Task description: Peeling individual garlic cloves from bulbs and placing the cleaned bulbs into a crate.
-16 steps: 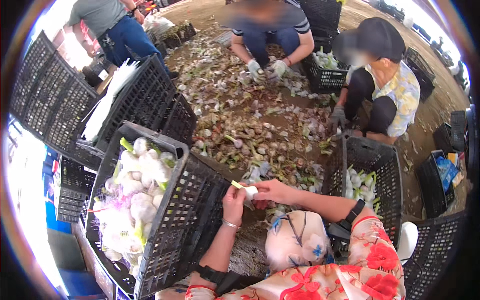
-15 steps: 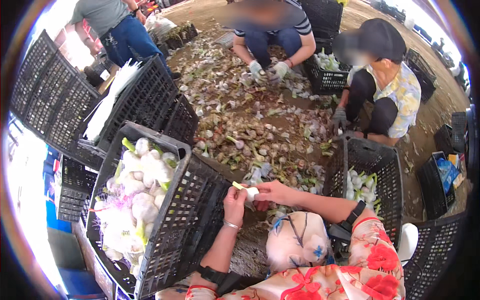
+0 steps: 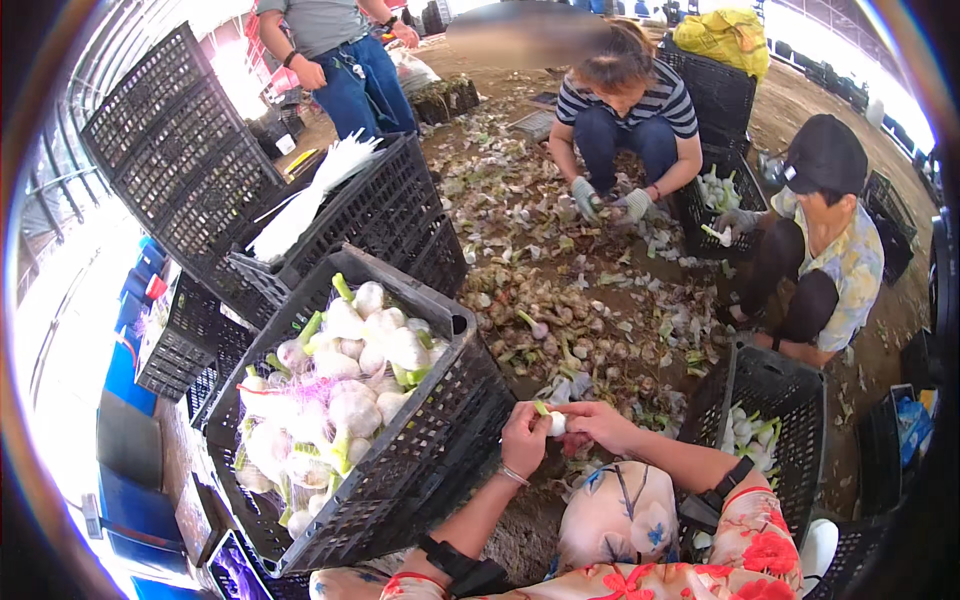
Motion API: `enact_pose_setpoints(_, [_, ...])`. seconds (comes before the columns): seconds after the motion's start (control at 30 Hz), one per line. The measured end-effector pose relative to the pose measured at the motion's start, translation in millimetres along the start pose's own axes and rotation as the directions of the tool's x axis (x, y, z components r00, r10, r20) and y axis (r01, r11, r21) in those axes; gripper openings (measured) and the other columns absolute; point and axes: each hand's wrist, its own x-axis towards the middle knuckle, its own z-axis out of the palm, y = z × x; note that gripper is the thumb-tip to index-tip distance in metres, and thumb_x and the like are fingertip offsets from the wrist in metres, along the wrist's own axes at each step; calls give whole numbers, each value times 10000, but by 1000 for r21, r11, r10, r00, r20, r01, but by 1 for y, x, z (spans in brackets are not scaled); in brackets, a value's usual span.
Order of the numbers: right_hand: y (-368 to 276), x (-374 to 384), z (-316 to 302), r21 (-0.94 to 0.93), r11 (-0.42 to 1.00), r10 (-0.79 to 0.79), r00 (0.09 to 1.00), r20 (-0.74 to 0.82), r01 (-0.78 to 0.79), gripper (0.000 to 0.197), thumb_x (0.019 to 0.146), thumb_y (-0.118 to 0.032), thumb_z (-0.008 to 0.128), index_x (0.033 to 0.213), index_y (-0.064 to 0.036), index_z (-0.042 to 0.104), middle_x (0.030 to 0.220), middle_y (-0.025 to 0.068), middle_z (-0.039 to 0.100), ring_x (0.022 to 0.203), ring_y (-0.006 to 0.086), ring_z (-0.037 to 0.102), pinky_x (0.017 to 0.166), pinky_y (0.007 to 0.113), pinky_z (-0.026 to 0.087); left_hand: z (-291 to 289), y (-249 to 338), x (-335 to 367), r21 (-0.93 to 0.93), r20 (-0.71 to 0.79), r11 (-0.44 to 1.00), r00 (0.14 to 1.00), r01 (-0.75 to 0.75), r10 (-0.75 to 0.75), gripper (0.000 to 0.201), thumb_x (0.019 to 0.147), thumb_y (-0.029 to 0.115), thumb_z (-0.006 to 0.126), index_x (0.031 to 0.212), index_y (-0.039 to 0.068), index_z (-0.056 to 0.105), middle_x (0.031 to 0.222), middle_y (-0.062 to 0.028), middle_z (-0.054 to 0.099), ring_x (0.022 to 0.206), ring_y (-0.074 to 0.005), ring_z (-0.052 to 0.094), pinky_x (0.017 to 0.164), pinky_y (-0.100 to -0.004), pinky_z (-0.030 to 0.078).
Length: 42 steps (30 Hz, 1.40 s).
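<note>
Between my two hands is a white garlic bulb with a short green stem. My left hand is closed round its stem side, while the fingers of my right hand press on the bulb from the other side. Some reddish peel shows just under the right fingers. Beside my left forearm stands a tall black crate heaped with white garlic bulbs, some in purple netting. Right of my right arm, another black crate holds trimmed garlic.
Unpeeled garlic and loose skins cover the ground ahead. Two people crouch beyond it in gloves, one holding a garlic bulb. Another person stands at far left. Stacked crates with white strips rise behind the left crate.
My view has swung left and up, so the scene sits further right. My hands stay together on the bulb. The capped co-worker's gloved hand has risen with a garlic bulb.
</note>
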Motion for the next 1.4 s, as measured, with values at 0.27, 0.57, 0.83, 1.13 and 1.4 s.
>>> enact_pose_setpoints(0.27, [18,4,-2,-92,996,-21,999,-35,18,423,785,-43,444,1207,-17,451,776,78,607,608,155,596,567,238,468,-6,7,-11,-6,-13,1000,1000,12,-12,117,765,43,549,873,20,586,799,-50,529,679,-140,521,628,-246,419])
enact_pose_setpoints(0.57, [8,3,-6,159,986,26,984,176,-54,519,769,-128,565,1247,-84,368,867,114,557,713,184,591,633,323,524,-3,7,-2,66,65,995,995,71,-75,274,763,98,600,1023,23,562,1032,-99,569,826,-147,544,758,-264,437])
enact_pose_setpoints(0.83, [8,-28,-51,87,993,-54,976,-213,74,538,712,-52,571,1207,41,384,892,153,556,697,218,613,561,314,541,-12,-33,-10,-93,240,893,880,440,-409,328,842,-15,413,1164,11,465,977,-82,549,808,-167,589,625,-249,488])
enact_pose_setpoints(1.13, [-42,-240,-144,-711,686,-257,863,-436,-155,417,655,-93,630,1055,-1,555,900,61,587,824,137,564,748,275,457,-4,-105,-50,294,551,954,806,56,-217,364,695,6,487,1047,53,565,1040,-139,562,990,-271,530,856,-330,416])
enact_pose_setpoints(1.4, [-71,-84,-110,-628,739,-179,828,-531,-243,260,761,-254,556,805,-8,626,723,59,623,660,108,549,600,261,425,-4,-108,-51,311,536,945,802,102,-263,366,749,154,552,1107,78,540,1058,-140,552,980,-271,533,841,-333,419])
